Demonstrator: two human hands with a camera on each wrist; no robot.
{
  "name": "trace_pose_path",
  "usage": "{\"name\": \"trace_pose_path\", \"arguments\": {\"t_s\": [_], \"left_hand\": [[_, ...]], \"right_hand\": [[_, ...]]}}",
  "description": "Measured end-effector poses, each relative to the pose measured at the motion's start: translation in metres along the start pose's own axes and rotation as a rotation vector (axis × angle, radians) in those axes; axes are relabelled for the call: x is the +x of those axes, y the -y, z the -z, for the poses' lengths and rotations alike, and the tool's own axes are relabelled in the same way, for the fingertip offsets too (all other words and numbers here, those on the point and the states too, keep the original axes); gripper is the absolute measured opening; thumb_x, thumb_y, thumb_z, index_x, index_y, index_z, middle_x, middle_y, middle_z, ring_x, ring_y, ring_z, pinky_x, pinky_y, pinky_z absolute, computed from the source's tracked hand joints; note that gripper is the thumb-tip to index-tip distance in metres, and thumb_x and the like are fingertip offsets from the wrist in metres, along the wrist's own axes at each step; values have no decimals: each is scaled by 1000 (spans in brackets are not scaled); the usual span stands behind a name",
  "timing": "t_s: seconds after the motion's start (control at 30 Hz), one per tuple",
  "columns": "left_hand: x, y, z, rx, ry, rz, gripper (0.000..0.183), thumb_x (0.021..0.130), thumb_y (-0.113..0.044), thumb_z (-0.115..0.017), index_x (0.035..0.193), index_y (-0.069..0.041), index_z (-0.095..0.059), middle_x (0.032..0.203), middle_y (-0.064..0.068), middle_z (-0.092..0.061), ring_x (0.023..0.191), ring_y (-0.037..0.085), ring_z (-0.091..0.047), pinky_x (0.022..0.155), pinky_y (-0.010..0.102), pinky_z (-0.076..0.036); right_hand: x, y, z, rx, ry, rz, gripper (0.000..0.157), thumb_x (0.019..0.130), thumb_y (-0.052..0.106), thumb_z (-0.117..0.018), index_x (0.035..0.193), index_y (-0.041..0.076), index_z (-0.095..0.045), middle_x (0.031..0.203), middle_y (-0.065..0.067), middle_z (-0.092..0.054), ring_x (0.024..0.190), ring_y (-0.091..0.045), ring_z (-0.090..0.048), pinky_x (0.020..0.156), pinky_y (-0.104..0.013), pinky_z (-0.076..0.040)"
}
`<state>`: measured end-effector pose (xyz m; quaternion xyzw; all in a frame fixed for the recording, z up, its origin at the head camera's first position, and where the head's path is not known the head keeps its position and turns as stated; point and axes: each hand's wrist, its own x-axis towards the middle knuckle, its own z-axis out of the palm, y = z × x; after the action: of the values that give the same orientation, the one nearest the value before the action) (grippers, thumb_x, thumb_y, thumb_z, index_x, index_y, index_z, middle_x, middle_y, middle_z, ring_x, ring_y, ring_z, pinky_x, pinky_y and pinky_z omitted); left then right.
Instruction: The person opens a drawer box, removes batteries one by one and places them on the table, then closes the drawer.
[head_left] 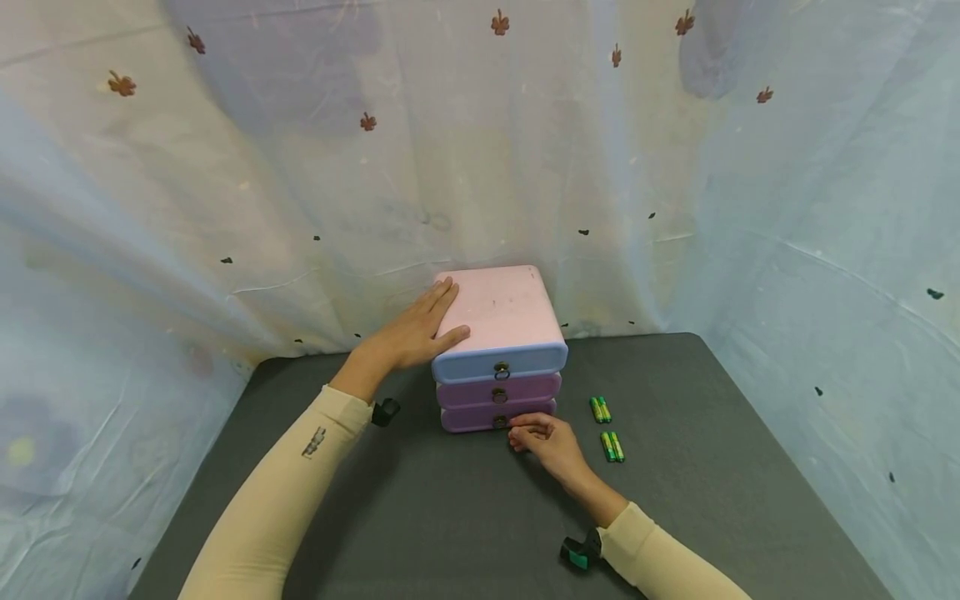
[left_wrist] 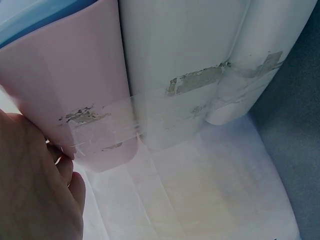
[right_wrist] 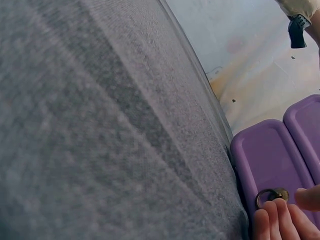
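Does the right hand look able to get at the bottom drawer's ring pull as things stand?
Likely yes: the right hand has its fingertips close beside the ring pull, with nothing visible between. The left hand rests on the pink top's left edge, out of the way.

Backed by a wrinkled, pale curtain (head_left: 480, 175) — washed with cream, lilac and light blue. Dotted high up with brown clover-shaped marks (head_left: 499, 22), lower down with small dark specks (head_left: 583, 232). Closed in at left and right by bluish sheeting (head_left: 840, 208), creased in places, with a blurry yellow-centred flower (head_left: 21, 451) low at the left. Fitted below with a dark grey counter (head_left: 712, 433) — rounded at the far corners, grainy up close. Lit softly, with soft-edged shadows across the counter.
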<state>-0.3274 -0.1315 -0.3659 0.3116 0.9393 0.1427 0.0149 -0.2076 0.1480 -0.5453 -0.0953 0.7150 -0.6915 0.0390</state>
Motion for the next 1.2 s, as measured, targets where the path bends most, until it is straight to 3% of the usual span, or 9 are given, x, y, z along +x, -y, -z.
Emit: {"name": "trace_pose_path", "arguments": {"t_s": [0.17, 0.67, 1.2], "left_hand": [[0, 1, 0, -2, -2, -5, 93, 110, -68, -37, 174, -13, 3, 181, 6, 8, 167, 23, 5, 135, 48, -9], [0, -1, 1, -8, -6, -13, 92, 111, -63, -40, 174, -10, 2, 181, 9, 7, 167, 27, 4, 135, 51, -10], [-1, -1, 1, -6, 1, 3, 92, 111, -65, -39, 174, -13, 2, 181, 6, 8, 167, 24, 4, 135, 48, -9]], "right_hand": [[2, -2, -1, -18, 7, -18, 30, 105, 4, -69, 129, -14, -68, 114, -31, -75, 102, -40, -76, 87, -38, -66], [5, -1, -2, -59, 25, -46, 32, 106, 6, -68, 131, -13, -67, 116, -30, -75, 102, -43, -76, 88, -41, -66], [8, 0, -4, -20, 47, -71, 31, 106, 3, -67, 128, -17, -66, 116, -33, -74, 104, -46, -75, 89, -42, -66]]}}
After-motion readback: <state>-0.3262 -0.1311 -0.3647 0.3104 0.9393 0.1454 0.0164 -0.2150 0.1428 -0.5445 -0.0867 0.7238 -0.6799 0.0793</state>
